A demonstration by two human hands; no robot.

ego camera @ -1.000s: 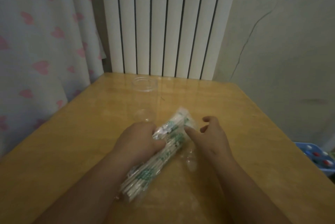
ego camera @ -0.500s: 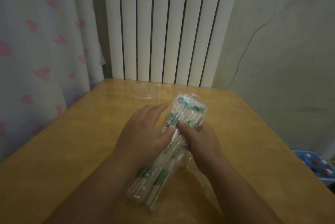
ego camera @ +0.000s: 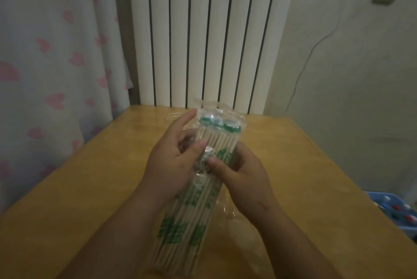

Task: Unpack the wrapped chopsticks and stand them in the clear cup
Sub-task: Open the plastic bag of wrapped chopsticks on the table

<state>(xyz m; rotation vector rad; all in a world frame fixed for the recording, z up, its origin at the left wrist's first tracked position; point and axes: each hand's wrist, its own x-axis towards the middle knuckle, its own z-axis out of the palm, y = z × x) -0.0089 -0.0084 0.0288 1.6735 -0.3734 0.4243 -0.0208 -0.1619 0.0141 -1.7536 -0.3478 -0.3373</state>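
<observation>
over the table (ego camera: 316,166) at frame centre: chopstick pack (ego camera: 198,190) held in both hands, long axis running 6 to 12 o'clock, far end tipped slightly toward 1. the sticks sit inside clear film with green print, and the lettering is too blurred to read. the near end at 6 o'clock is soft and dim, so i can't tell if it touches the table.

left hand (ego camera: 169,166) is on the pack's 9 o'clock side. its thumb presses the front face and its index finger lies straight along the edge toward the top. the other fingers are partly behind the pack, pose unclear.

right hand (ego camera: 246,179) is on the 3 o'clock side. its thumb presses the front mid-pack and its fingers curl round the back, tips hidden.

clear cup (ego camera: 172,117) is at 11 o'clock of the pack top. only an arc of rim shows; the rest is behind the left fingers.

loose clear film (ego camera: 228,210) lies at 4 o'clock under the right wrist, edges hard to trace. blue bin (ego camera: 392,208) at 3–4 o'clock is cut off by the frame edge.
</observation>
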